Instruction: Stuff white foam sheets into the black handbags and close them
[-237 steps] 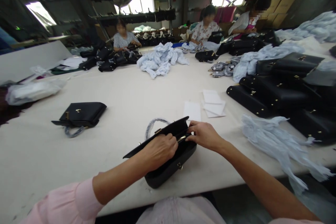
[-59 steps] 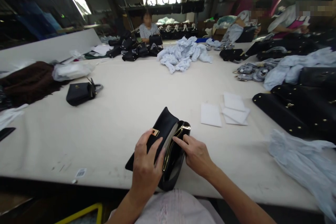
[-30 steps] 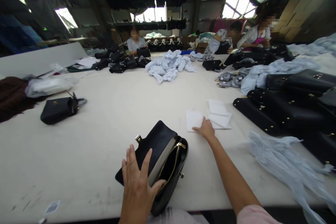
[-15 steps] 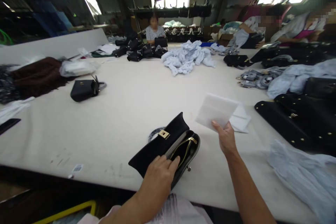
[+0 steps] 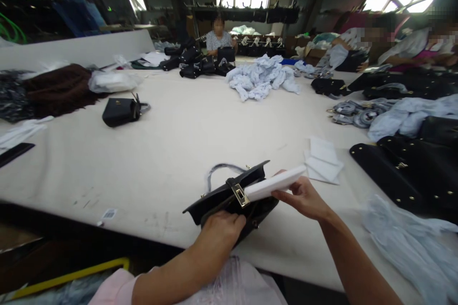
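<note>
A black handbag (image 5: 214,202) with a gold clasp and a wrapped handle lies open at the table's near edge. My left hand (image 5: 224,228) grips its near side, the fingertips hidden inside the opening. Pinched in my right hand (image 5: 300,195) is a folded white sheet (image 5: 275,183), whose left end reaches the bag's opening beside the clasp. More white sheets (image 5: 324,159) lie on the table just beyond my right hand.
On the white table (image 5: 171,128), a small black bag (image 5: 121,111) stands at left. Black bags (image 5: 411,167) and crumpled plastic (image 5: 397,233) lie at right. Bluish wrapping (image 5: 263,76) is heaped farther back. People work at the far side.
My right hand has brought the white sheet left to the bag, now seen nearly edge-on. The bag's flap has tilted, and my left hand reaches deeper into the opening.
</note>
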The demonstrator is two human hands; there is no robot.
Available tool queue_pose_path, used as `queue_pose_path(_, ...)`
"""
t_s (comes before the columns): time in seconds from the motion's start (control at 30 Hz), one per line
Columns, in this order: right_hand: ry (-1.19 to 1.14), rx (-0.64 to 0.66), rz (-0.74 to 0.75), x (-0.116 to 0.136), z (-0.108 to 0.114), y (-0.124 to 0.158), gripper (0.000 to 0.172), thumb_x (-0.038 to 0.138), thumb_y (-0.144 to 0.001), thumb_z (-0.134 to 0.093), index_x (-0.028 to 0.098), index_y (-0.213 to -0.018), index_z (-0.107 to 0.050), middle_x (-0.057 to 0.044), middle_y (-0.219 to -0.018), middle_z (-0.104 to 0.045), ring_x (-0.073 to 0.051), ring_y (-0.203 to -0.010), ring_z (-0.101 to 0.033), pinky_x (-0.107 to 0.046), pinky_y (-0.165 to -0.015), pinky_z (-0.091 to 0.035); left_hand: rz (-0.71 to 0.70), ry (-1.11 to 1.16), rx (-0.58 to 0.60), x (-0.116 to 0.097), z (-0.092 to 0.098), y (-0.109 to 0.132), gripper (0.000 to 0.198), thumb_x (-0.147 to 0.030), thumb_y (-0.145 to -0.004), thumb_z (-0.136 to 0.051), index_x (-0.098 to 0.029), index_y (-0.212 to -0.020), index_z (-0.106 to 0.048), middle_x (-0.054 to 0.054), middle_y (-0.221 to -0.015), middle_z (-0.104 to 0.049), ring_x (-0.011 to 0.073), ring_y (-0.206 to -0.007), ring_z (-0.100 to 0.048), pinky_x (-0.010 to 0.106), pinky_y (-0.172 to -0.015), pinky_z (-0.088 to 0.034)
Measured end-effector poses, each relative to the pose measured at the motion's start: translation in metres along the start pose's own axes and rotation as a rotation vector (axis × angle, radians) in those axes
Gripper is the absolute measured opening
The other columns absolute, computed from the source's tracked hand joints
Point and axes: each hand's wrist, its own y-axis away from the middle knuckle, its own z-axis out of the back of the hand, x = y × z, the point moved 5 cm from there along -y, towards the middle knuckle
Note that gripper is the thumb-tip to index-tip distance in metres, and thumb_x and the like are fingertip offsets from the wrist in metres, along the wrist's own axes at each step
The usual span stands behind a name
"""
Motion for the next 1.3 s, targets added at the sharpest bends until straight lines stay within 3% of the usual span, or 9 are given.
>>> queue_pose_path(0.2,0.21,0.152,0.025,0.025,-0.026,-0.007,0.011,0.027,-0.087,-0.059,0.017,-0.086,-0.065,-0.001,-0.079,-0.066,-0.015,-0.072,-0.059,-0.025,-0.066,-0.047,-0.116,-0.123,-0.182,0.025,0.009,0.01,0.016,-0.008,-0.088,-0.051,-0.016,-0.085,-0.064,0.003,-0.074,-0.066,0.0204,-0.073,-0.062,0.034,-0.069,-0.056)
queue_pose_path(0.33,0.48,0.193,0.058,0.042,-0.046,-0.006,0.018,0.012,-0.087,-0.049,0.021,-0.087,-0.064,0.001,-0.076,-0.065,-0.013,-0.068,-0.058,-0.023,-0.065,-0.041,-0.024,-0.085,-0.264,0.027,0.007,0.019,0.021,-0.014,-0.093,-0.047,-0.018,-0.099,-0.066,0.006,-0.098,-0.067,0.0201,-0.095,-0.063,0.033,-0.082,-0.057)
queue_pose_path(0.47,0.794,0.285,-0.057,0.047,-0.055,-0.004,0.021,0.005,-0.077,-0.053,0.023,-0.077,-0.064,0.001,-0.069,-0.067,-0.015,-0.063,-0.061,-0.024,-0.057,-0.035,-0.042,-0.006,-0.376,0.023,0.002,0.029,0.025,-0.013,-0.094,-0.045,-0.017,-0.111,-0.063,0.008,-0.103,-0.066,0.0193,-0.096,-0.062,0.032,-0.083,-0.056)
queue_pose_path(0.63,1.193,0.428,-0.088,0.045,-0.072,-0.008,0.031,-0.001,-0.063,-0.058,0.02,-0.084,-0.069,-0.008,-0.074,-0.072,-0.025,-0.066,-0.066,-0.028,-0.054,-0.032,-0.033,0.05,-0.468,0.023,0.002,0.036,0.017,-0.01,-0.092,-0.049,-0.015,-0.096,-0.064,0.007,-0.09,-0.067,0.0189,-0.083,-0.06,0.033,-0.074,-0.053)
queue_pose_path(0.77,1.07,0.551,0.043,0.054,-0.093,-0.008,0.024,0.01,-0.07,-0.065,0.021,-0.091,-0.069,-0.009,-0.089,-0.073,-0.026,-0.077,-0.068,-0.03,-0.061,-0.042,-0.03,0.061,-0.529,0.022,0.006,0.034,0.017,-0.012,-0.093,-0.049,-0.017,-0.096,-0.066,0.006,-0.089,-0.068,0.0202,-0.084,-0.058,0.033,-0.071,-0.05)
queue_pose_path(0.87,0.809,0.477,0.153,0.064,-0.102,-0.009,0.028,0.021,-0.081,-0.062,0.024,-0.109,-0.063,-0.006,-0.103,-0.07,-0.022,-0.091,-0.065,-0.028,-0.072,-0.046,-0.057,0.081,-0.566,0.021,0.008,0.033,0.019,-0.012,-0.093,-0.049,-0.018,-0.099,-0.066,0.006,-0.091,-0.069,0.021,-0.088,-0.058,0.035,-0.074,-0.049)
queue_pose_path(0.93,0.723,0.397,0.211,0.067,-0.104,-0.01,0.029,0.013,-0.086,-0.05,0.024,-0.109,-0.062,-0.004,-0.102,-0.069,-0.019,-0.094,-0.064,-0.027,-0.078,-0.046,-0.062,0.087,-0.576,0.022,0.007,0.033,0.019,-0.011,-0.092,-0.049,-0.016,-0.101,-0.065,0.007,-0.095,-0.069,0.0211,-0.091,-0.057,0.035,-0.077,-0.048)
queue_pose_path(1.13,0.946,0.444,0.099,0.054,-0.106,-0.007,0.036,-0.004,-0.065,-0.047,0.02,-0.083,-0.066,-0.003,-0.085,-0.072,-0.02,-0.081,-0.066,-0.028,-0.069,-0.043,-0.026,0.059,-0.608,0.032,0.01,0.041,0.024,-0.005,-0.091,-0.047,-0.016,-0.079,-0.063,0.002,-0.073,-0.066,0.0146,-0.072,-0.057,0.036,-0.075,-0.042)
queue_pose_path(1.3,1.152,0.587,0.01,0.053,-0.106,-0.016,0.026,0.002,-0.07,-0.053,0.019,-0.081,-0.07,-0.006,-0.078,-0.072,-0.022,-0.072,-0.067,-0.029,-0.06,-0.04,-0.131,0.093,-0.639,0.037,0.012,0.041,0.021,-0.005,-0.092,-0.048,-0.018,-0.094,-0.064,0.002,-0.086,-0.072,0.0135,-0.081,-0.063,0.036,-0.081,-0.041)
